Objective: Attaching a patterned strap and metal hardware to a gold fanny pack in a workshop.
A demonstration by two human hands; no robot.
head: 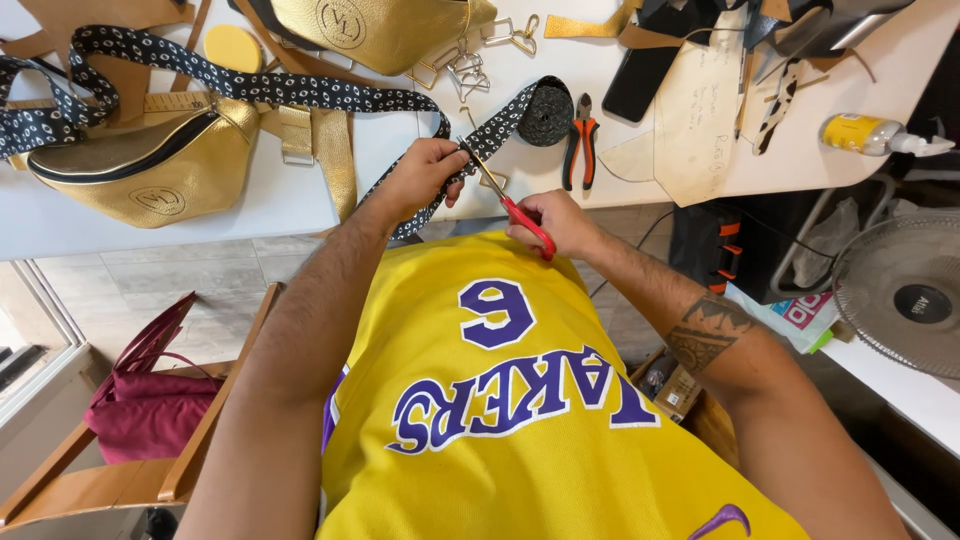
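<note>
My left hand [420, 175] is closed around a black patterned strap [300, 92] with small pale marks, pinching it just above the table edge. My right hand [555, 222] is curled shut through the red handles of a pair of scissors [505, 195], whose blades point up and left and meet the strap right beside my left fingers. From that grip the strap runs up to a rolled end [545, 110] on the white table [280, 200], and also runs left across a gold leather waist bag [140, 165]. A second gold bag [380, 30] lies at the far edge, with metal buckles [465, 65] next to it. Orange-handled pliers [578, 150] rest just right of the roll. A yellow glue bottle [865, 135] lies further right, and a fan [905, 295] stands below the table.
</note>
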